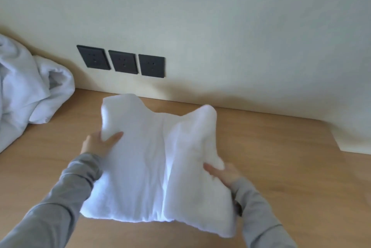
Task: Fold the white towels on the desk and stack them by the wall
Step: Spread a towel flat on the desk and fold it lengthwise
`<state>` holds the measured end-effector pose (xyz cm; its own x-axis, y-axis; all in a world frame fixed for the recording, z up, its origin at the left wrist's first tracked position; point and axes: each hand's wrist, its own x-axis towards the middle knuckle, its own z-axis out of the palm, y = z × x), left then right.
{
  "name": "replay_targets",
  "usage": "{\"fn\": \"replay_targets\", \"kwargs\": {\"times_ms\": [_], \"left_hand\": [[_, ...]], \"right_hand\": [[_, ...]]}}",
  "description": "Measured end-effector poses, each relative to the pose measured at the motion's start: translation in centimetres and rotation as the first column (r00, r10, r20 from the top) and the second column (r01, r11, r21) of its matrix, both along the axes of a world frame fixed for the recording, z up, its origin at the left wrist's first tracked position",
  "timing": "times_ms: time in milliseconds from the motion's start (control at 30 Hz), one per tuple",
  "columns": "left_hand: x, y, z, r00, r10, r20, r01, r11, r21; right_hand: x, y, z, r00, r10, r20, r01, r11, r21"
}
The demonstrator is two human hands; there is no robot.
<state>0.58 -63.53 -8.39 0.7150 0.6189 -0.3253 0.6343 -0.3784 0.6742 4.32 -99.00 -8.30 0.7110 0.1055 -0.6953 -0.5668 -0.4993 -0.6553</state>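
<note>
A folded white towel (152,165) is held up over the wooden desk (271,167), sagging in the middle with a crease down its centre. My left hand (98,145) grips its left edge, thumb on top. My right hand (224,175) grips its right edge, thumb on top, fingers hidden under the cloth. Both sleeves are grey. A heap of unfolded white towels (28,91) lies crumpled at the far left, against the wall.
The pale wall (220,37) runs along the back of the desk, with three dark sockets (122,61) low on it. At the right a white block (355,143) juts out over the desk.
</note>
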Motion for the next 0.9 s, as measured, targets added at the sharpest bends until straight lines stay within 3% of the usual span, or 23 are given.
{"fn": "replay_targets", "kwargs": {"times_ms": [100,167,233,367,467,567,633,767,900], "left_hand": [[0.1,2.6,1.1,0.999,0.018,0.036,-0.022,0.994,0.104],[-0.1,3.8,1.0,0.998,0.021,0.061,-0.028,0.993,0.119],[-0.4,4.5,0.3,0.999,0.035,0.039,-0.037,0.997,0.074],[-0.4,3.9,-2.9,0.995,-0.003,-0.095,0.009,0.998,0.058],[-1.0,3.4,-5.7,0.978,-0.044,-0.202,0.056,0.997,0.053],[-2.6,4.1,-8.1,0.965,-0.039,-0.258,0.046,0.999,0.019],[-3.9,4.8,-8.9,0.955,-0.047,-0.293,0.059,0.998,0.034],[-6.6,5.6,-9.8,0.935,0.008,-0.354,-0.013,1.000,-0.012],[-8.7,5.3,-9.6,0.945,0.082,-0.318,-0.076,0.997,0.030]], "right_hand": [[1.7,-3.7,4.3,0.958,-0.075,0.275,0.113,0.986,-0.124],[1.8,-6.1,5.6,0.908,0.134,0.397,0.103,0.847,-0.521],[1.1,-8.1,4.8,0.886,0.234,0.399,0.122,0.714,-0.689],[-1.7,-11.7,-0.1,0.980,0.082,0.179,0.071,0.703,-0.708],[-3.8,-11.4,-3.4,0.979,0.204,-0.010,-0.127,0.570,-0.812],[-5.2,-9.8,-5.8,0.943,0.315,-0.111,-0.278,0.556,-0.783],[-5.6,-9.2,-6.6,0.944,0.271,-0.187,-0.314,0.571,-0.759],[-4.8,-6.0,-7.1,0.956,0.259,-0.135,-0.252,0.501,-0.828],[-2.8,1.8,-7.1,0.842,0.539,0.000,-0.333,0.520,-0.787]]}}
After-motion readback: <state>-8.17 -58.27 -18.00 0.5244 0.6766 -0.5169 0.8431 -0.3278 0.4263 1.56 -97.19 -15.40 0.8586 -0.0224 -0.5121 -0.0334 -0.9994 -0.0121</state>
